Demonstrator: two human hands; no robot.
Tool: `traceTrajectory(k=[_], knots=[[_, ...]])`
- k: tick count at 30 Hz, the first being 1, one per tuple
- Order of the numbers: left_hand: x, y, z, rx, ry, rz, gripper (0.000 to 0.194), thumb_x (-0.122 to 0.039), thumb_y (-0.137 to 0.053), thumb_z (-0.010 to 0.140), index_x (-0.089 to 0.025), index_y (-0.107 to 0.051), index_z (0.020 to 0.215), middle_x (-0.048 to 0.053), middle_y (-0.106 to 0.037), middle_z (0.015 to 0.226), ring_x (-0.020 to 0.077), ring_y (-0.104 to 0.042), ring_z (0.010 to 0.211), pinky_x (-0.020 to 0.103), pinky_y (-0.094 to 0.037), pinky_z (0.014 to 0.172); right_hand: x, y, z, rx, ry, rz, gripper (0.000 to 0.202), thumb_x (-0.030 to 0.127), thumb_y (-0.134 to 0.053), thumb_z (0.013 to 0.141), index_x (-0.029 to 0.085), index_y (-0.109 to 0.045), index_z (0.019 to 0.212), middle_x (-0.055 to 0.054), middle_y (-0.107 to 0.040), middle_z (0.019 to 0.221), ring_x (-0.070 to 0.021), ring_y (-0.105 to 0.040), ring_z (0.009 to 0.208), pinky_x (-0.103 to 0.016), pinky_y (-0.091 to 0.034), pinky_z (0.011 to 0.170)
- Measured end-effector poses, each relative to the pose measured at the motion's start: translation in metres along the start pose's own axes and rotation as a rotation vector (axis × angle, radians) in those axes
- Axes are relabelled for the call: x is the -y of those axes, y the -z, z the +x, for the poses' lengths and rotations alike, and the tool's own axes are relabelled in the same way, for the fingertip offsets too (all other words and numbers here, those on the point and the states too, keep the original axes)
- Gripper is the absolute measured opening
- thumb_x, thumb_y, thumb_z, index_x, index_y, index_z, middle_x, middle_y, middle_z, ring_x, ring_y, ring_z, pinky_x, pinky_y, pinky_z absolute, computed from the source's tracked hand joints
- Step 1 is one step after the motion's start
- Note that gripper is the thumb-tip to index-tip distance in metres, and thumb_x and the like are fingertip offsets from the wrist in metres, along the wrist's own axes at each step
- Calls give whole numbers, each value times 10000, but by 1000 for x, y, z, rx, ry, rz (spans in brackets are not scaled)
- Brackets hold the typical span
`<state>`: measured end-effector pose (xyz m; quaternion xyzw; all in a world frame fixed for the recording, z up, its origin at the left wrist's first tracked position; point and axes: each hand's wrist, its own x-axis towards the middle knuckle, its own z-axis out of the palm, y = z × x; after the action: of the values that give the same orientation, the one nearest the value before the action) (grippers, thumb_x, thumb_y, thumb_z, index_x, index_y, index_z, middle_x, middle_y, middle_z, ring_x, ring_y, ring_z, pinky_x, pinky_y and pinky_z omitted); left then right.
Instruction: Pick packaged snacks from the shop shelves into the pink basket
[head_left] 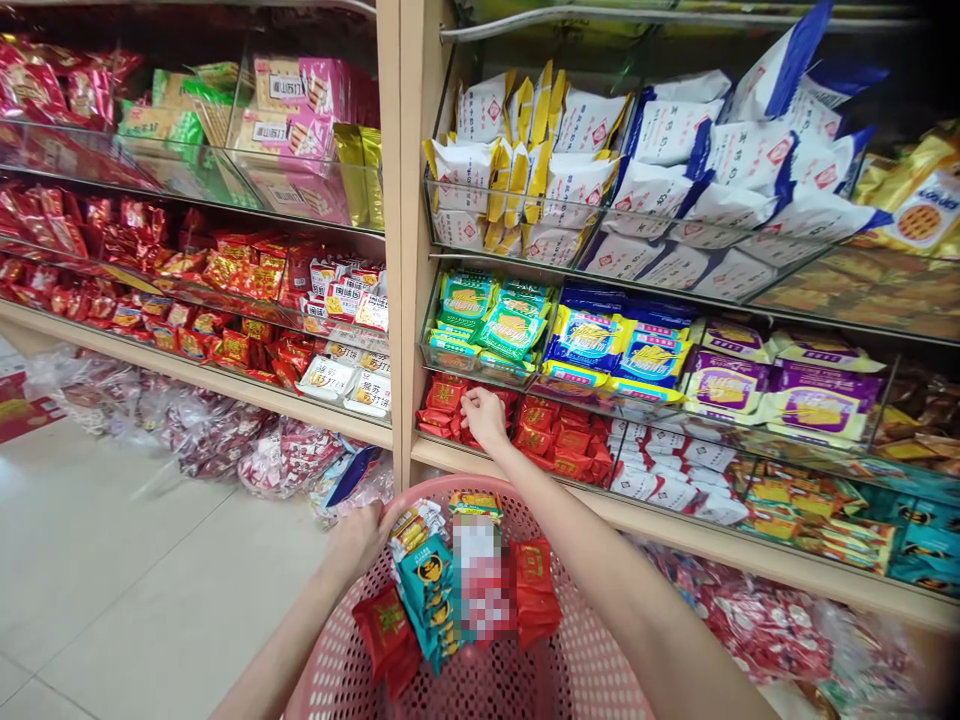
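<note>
My left hand (pixel 358 540) is closed around the rim of a pink perforated plastic basket (pixel 334 655), held in front of the shelves. Inside the basket lie red packets (pixel 534 590), teal packets (pixel 429 595) with a dark cartoon figure, and small yellow-and-white snacks (pixel 418 525). A pixelated patch hides the item in the middle. My right hand (pixel 484 412) reaches over the basket into a low bin of red wrapped packets (pixel 448 393). Its fingers are curled together against those packets; whatever they pinch is too hidden to make out.
Green biscuit packs (pixel 514 325) sit in a clear bin just above my right hand. White packets (pixel 667 470) fill the bin to its right. A wooden upright (pixel 405 250) divides the shelves. Filled plastic bags (pixel 292 455) lie on the tiled floor (pixel 150 570) under the shelf.
</note>
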<state>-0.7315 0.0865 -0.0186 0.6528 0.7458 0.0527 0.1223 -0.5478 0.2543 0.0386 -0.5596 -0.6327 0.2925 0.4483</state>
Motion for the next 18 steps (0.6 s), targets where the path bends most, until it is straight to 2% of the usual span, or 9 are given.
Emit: traceTrajectory(k=[5,12,15,18], knots=[[0,-1,1,-22,4,-24,545,-565,-228,919,-180,-592,793,110,-694,771,249,-677,835,273,-387,641,7,5,-4,-37,107,-79,103,248,-551,771,194,-602,699,-27,-661,797,-149,-608,698,-258,-443,703],[1,-3,1,-42,12,-52,558,-582,-231,909,-173,-589,780,121,-695,772,254,-677,827,279,-383,637,22,5,-28,38,160,-41,138,283,-493,804,205,-560,713,26,-583,598,-133,-557,578,-241,-433,588],[2,-3,2,-16,29,-94,599,-609,-206,897,-179,-597,753,127,-696,774,251,-678,828,280,-389,647,33,17,-51,65,162,54,136,291,-510,795,197,-547,704,23,-583,608,-127,-561,590,-239,-441,585],[2,-2,3,6,49,-141,615,-599,-182,902,-180,-603,744,126,-702,782,238,-678,813,278,-397,658,49,40,-89,114,97,241,159,330,-553,772,188,-542,700,21,-576,601,-122,-551,568,-238,-443,555]])
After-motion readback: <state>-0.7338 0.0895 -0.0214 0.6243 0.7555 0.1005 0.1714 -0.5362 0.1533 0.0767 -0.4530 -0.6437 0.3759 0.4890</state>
